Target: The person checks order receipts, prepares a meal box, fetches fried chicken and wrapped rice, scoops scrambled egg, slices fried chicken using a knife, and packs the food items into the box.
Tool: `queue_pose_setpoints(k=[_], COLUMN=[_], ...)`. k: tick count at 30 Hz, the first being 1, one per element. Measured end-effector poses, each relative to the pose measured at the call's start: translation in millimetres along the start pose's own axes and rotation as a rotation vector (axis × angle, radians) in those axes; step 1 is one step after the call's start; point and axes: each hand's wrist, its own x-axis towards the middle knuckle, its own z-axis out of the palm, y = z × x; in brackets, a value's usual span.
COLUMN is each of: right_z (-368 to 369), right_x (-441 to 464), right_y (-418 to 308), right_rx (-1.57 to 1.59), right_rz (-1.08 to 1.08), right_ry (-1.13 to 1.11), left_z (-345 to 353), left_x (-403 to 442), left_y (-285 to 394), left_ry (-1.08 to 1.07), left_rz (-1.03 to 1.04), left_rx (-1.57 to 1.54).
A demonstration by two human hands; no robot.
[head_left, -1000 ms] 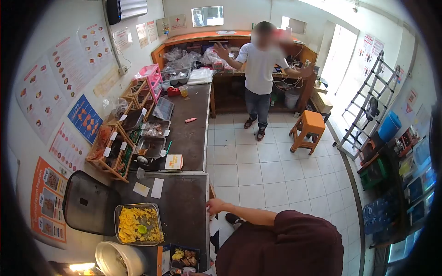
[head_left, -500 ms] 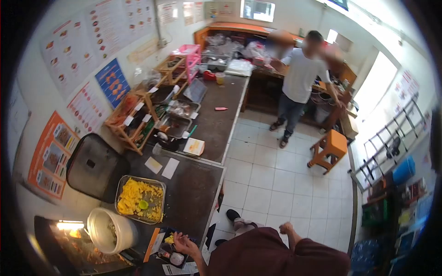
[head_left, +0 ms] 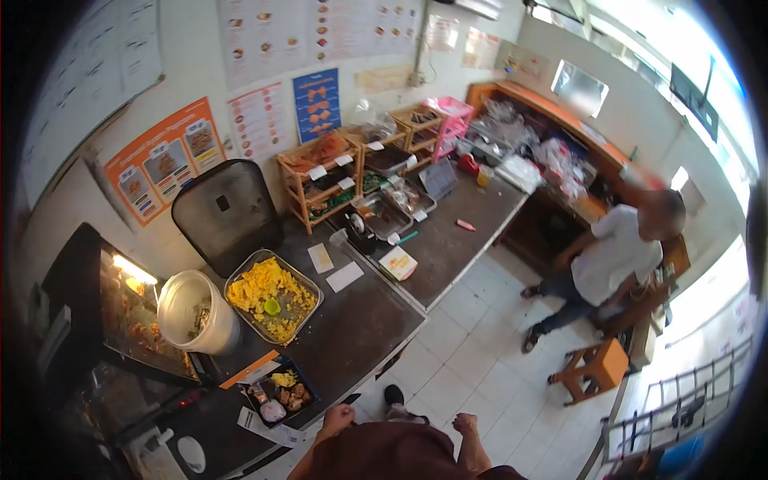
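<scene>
My left hand (head_left: 339,418) hangs near the counter's front edge, its fingers curled in, with nothing visible in it. Closest to it on the counter is an open black meal box (head_left: 299,411) holding scrambled egg, browned meat pieces and a small round pale packet. Out over the floor, my right hand (head_left: 466,422) is also curled, apart from everything. Behind the box stands a metal tray (head_left: 319,298) of scrambled egg with a green cup (head_left: 272,306) in it. To the tray's left is a white bucket (head_left: 228,326).
A lit warming cabinet (head_left: 120,312) is at left. A dark lid (head_left: 226,210) leans on the wall. Wooden racks (head_left: 296,186) and trays line the counter. A person in a white shirt (head_left: 620,260) stands at right behind an orange stool (head_left: 602,367).
My view has swung left. My left hand has drawn back from the meal box and its fingers have curled. The person in white has turned and leans toward the far bench.
</scene>
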Motion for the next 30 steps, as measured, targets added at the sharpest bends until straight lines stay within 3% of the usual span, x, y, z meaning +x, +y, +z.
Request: queue_pose_setpoints(k=[1, 2, 4, 7, 10, 13, 16, 18, 21, 22, 23, 24, 25, 26, 27, 28, 29, 30], right_z=[11.8, 8.9, -11.3, 18.8, 13.8, 39.9, 30.6, 41.4, -51.7, 35.8, 13.2, 32.1, -12.8, -5.4, -39.6, -37.9, -6.9, -31.4], right_x=[26.7, 51.8, 77.4, 133.5, 152.1, 172.6, 169.7, 156.6, 91.4, 124.9, 114.3, 118.1, 85.8, 74.2, 48.7, 40.2, 57.2, 60.4], right_y=[3.4, 0.7, -37.7, -78.2, -132.4, -138.5, -131.0, -110.0, -118.3, -78.6, -74.9, -52.6, -57.6, -35.5, -29.5, -3.5, 51.7, 83.6], right_rx=[0.08, 0.346, 0.067, 0.469, 0.036, 0.498, 0.575, 0.016, -0.276, 0.068, 0.198, 0.254, 0.194, 0.458, 0.368, 0.496, 0.394, 0.472], right_rz=[-0.029, 0.032, -0.136, -0.083, -0.512, -0.556, -0.259, -0.52, -0.433, -0.153, -0.055, -0.038, 0.015, 0.065, 0.036, 0.088, -0.178, -0.32], right_ry=[0.026, -0.128, -0.033, -0.09, 0.04, 0.026, -0.212, 0.145, -0.11, -0.081, -0.246, -0.277, -0.239, -0.205, -0.142, -0.107, -0.029, 0.014], left_z=[1.6, 1.4, 5.3, -4.0, -11.1, -18.7, -23.6, -27.1, -38.9, -44.0, -49.0, -55.6, -61.3, -67.2, -69.9, -70.8, -70.7, -68.6], left_x=[-2.1, -2.8, -0.6, 2.1, -16.8, -34.0, -42.4, -44.5, -27.0, -19.2, -10.7, -2.9, 4.8, 10.5, 16.4, 21.5, 24.3, 26.7], left_y=[-2.2, -4.5, -50.8, -99.5, -118.5, -126.3, -130.1, -130.0, -117.6, -110.6, -103.8, -98.8, -94.6, -91.5, -87.0, -82.2, -78.3, -76.1], left_ry=[-0.019, -0.035, -0.004, 0.155, 0.243, 0.28, 0.272, 0.254, 0.204, 0.178, 0.152, 0.123, 0.098, 0.07, 0.048, 0.034, 0.024, 0.018], left_rz=[0.026, 0.051, 0.003, -0.372, -0.498, -0.514, -0.509, -0.494, -0.451, -0.431, -0.412, -0.394, -0.38, -0.367, -0.356, -0.349, -0.342, -0.338], left_rx=[0.185, 0.377, 0.083, -0.165, -0.273, -0.327, -0.355, -0.362, -0.353, -0.339, -0.323, -0.3, -0.274, -0.248, -0.23, -0.22, -0.217, -0.219])
